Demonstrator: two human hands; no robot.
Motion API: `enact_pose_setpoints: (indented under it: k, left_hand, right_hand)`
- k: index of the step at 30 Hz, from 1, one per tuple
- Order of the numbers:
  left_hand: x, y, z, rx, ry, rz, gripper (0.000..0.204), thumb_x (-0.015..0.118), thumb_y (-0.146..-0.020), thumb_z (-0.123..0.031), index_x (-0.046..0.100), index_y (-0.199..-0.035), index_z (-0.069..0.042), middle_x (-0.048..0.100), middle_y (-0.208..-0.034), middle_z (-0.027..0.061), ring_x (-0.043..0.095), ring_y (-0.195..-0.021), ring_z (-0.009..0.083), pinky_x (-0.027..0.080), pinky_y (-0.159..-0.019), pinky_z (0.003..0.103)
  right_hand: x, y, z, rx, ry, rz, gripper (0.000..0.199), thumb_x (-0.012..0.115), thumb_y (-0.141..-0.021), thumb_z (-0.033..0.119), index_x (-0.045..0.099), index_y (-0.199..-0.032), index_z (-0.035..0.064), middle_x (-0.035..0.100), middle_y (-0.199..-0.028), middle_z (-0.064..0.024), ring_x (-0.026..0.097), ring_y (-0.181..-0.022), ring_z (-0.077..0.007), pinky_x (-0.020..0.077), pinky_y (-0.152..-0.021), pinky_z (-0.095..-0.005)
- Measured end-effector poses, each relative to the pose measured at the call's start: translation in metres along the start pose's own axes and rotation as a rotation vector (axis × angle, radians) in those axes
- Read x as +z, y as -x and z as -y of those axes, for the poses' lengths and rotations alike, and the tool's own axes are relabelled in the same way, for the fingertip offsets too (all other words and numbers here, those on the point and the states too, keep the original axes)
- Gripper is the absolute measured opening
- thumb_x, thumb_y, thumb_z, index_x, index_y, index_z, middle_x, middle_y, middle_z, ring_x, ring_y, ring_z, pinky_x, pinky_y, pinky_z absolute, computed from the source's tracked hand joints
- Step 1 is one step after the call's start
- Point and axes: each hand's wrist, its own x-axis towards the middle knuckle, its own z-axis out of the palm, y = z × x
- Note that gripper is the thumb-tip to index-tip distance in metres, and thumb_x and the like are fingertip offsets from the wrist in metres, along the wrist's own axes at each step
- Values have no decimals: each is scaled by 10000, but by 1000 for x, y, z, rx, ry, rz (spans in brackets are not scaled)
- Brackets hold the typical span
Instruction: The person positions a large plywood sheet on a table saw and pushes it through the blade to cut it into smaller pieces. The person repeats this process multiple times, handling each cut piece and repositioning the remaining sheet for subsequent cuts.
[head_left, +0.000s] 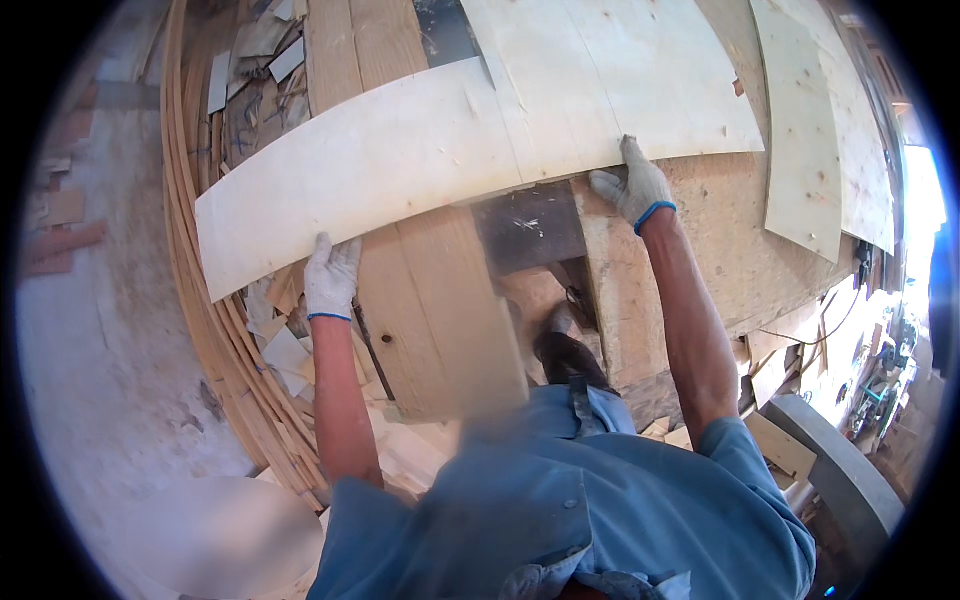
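A long, pale wood veneer sheet point(350, 165) reaches out to the left past the bench, its near edge curving in this view. On the right it meets a wider pale veneer area point(610, 75) along a visible line; I cannot tell whether they are one piece. My left hand point(332, 278), in a white glove with a blue cuff, grips the near edge of the left part, fingertips on top. My right hand point(638, 187), gloved alike, holds the near edge further right, one finger over the top and the thumb apart at the edge.
Below the sheet are wooden boards point(430, 300) and a dark metal plate point(530, 228) beside an opening. Long wooden strips point(215, 310) run along the left, with veneer scraps point(285, 350) inside them. More veneer sheets point(805, 130) lie at right, above a thin cable point(830, 328).
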Motion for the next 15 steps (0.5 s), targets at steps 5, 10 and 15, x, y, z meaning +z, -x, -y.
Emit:
enact_pose_setpoints:
  k: [5,10,15]
  left_hand:
    - [3,-7,2,-18,2,-21,289,587,-969,-172,526,-1225,-51,585,-1225,132,557,-1169,252,460,-1034,458]
    - [13,2,4,17,34,9,294,578,-968,-144,522,-1241,-51,574,-1248,128,543,-1186,260,454,-1044,461]
    - [20,4,3,56,4,-56,325,577,-959,-111,507,-1268,-41,566,-1252,126,525,-1203,279,446,-1056,471]
  right_hand:
    - [0,-8,0,-3,2,-19,401,549,-984,401,566,-1181,51,631,-1017,-128,668,-790,-254,600,-625,-352]
    - [3,-8,4,19,-8,-29,373,549,-989,366,579,-1165,38,624,-1053,-122,660,-809,-266,593,-612,-376]
    - [6,-9,6,5,-1,-52,378,557,-986,363,576,-1183,40,626,-1059,-121,662,-814,-276,594,-619,-371]
